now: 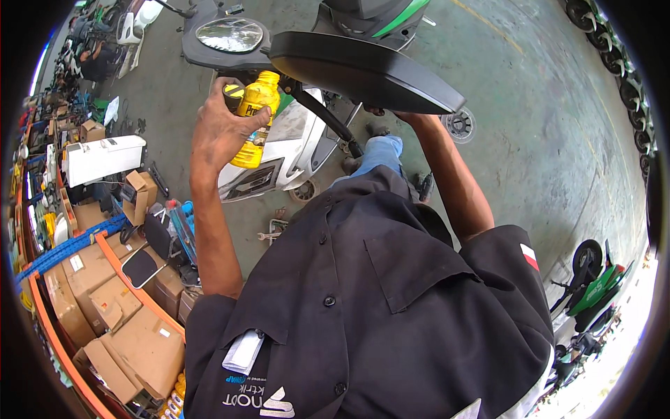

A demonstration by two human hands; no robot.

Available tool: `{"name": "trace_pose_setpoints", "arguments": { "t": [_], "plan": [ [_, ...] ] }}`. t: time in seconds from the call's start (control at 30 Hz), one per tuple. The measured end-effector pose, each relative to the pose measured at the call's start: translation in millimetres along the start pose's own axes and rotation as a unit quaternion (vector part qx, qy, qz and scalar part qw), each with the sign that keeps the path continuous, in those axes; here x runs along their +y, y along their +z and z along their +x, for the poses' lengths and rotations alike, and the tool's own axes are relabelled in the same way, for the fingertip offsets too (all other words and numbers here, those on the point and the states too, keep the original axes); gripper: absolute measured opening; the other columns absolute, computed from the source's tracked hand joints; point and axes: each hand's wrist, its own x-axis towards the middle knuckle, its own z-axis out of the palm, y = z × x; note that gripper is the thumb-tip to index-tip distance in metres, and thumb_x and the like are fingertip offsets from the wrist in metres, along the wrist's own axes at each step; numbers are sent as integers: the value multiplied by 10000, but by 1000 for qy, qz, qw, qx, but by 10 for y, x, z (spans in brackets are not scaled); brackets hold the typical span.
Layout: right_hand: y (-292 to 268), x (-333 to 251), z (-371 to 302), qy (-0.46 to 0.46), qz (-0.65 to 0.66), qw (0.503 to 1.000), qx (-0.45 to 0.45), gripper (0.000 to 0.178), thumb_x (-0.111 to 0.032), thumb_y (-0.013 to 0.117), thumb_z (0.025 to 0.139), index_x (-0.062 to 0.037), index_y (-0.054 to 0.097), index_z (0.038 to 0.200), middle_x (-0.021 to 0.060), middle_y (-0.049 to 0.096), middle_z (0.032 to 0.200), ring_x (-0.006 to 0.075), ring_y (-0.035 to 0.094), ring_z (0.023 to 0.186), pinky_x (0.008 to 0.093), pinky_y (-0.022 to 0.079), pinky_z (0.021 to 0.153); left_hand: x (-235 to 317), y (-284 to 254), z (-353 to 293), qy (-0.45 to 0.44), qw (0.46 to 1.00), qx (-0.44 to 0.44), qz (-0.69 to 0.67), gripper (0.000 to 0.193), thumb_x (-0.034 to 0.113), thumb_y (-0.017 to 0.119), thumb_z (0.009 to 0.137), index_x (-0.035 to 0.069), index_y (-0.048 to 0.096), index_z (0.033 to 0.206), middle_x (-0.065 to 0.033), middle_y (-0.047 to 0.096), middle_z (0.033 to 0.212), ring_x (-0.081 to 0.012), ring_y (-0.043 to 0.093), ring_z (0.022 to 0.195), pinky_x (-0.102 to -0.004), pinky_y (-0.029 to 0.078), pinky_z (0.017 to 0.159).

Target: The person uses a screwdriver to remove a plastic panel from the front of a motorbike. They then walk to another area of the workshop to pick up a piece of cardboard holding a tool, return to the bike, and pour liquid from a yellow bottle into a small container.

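Note:
My left hand [223, 130] is wrapped round a yellow plastic bottle [252, 150], held upright with its neck at the top. Beside the bottle's neck, a small yellow round piece [233, 91] with a dark stripe, which looks like a cap, sits at my fingers. Most of my right hand [410, 117] is behind a large black mirror housing [363, 66], so whether it grips anything is hidden. The white and green scooter [296, 133] stands below and behind the bottle, with another mirror [230, 35] at the far left of its handlebar.
Cardboard boxes [139, 349] fill an orange and blue rack [132, 283] at my left. A wrench [269, 236] lies on the floor. Another green scooter [593, 290] stands at the right, and a row of tyres [614, 59] lines the far right. A person [98, 63] is at the far left.

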Motion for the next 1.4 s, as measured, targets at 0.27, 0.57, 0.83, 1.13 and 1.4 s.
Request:
{"name": "trace_pose_setpoints", "arguments": {
  "t": [0.27,0.57,0.83,1.13,1.4],
  "plan": [
    [15,-128,-39,-70,-233,970,2,319,-185,612,832,97,664,970,92,616,658,124,561,549,309,457,511,125,-24,-23,-9,1000,4,-14,638,277,873,684,13,577,1183,-173,695,1027,-270,676,940,-368,517,876],
    [21,-91,-10,59,-150,987,12,316,-202,573,835,66,701,943,68,617,655,128,526,523,322,428,489,-5,6,64,-5,1000,-15,-23,678,296,889,693,-6,560,1204,-169,686,1042,-251,664,934,-358,520,874],
    [15,-88,9,57,-142,988,2,307,-227,575,849,59,686,862,61,622,658,123,524,519,307,421,484,-40,34,10,8,999,-4,-45,701,288,898,690,-6,544,1219,-167,676,1031,-245,655,928,-351,522,869],
    [-100,-10,16,23,-31,994,-105,177,-196,598,903,-28,654,911,28,608,698,97,541,584,275,420,508,-386,400,-78,44,980,47,-189,606,236,905,704,39,531,1139,-90,651,964,-159,631,857,-303,536,782],
    [-132,-88,563,306,111,896,-301,396,-292,593,911,39,560,1125,182,605,973,277,595,841,428,482,715,-592,770,-306,50,908,113,-401,605,160,903,708,45,490,1136,-43,582,1016,-128,594,941,-277,526,867]
  ]
}}
